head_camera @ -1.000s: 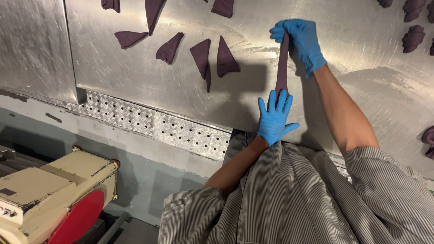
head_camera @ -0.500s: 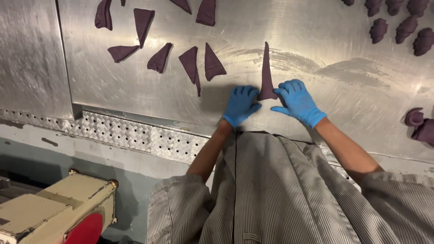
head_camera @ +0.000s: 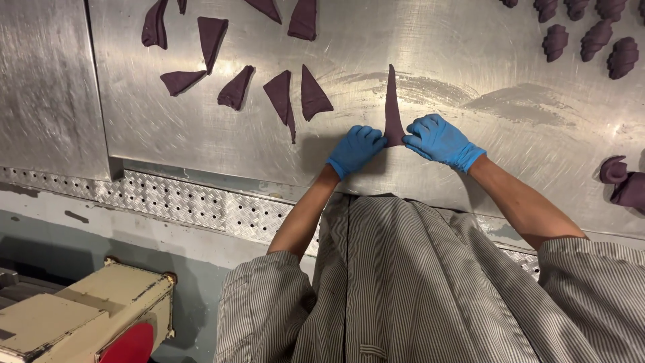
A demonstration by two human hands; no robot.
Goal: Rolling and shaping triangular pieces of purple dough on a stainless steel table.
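The wide base of a dough triangle (head_camera: 392, 101) is pinched by both the left hand (head_camera: 355, 149) and right hand (head_camera: 437, 139); rolling not begun. Six triangles (head_camera: 289, 94) wait; rolled pieces (head_camera: 591, 37) sit finished.

Wide base of the dark purple dough triangle (head_camera: 392, 101) is covered by the fingertips of the left hand (head_camera: 355, 149) and right hand (head_camera: 438, 139); can't tell how tight either grip is. Far edge crops several dough triangles (head_camera: 304, 18) and rolled pieces (head_camera: 591, 8). Right edge cuts a rolled piece (head_camera: 630, 188). Beige machine (head_camera: 80, 319) cropped near left.
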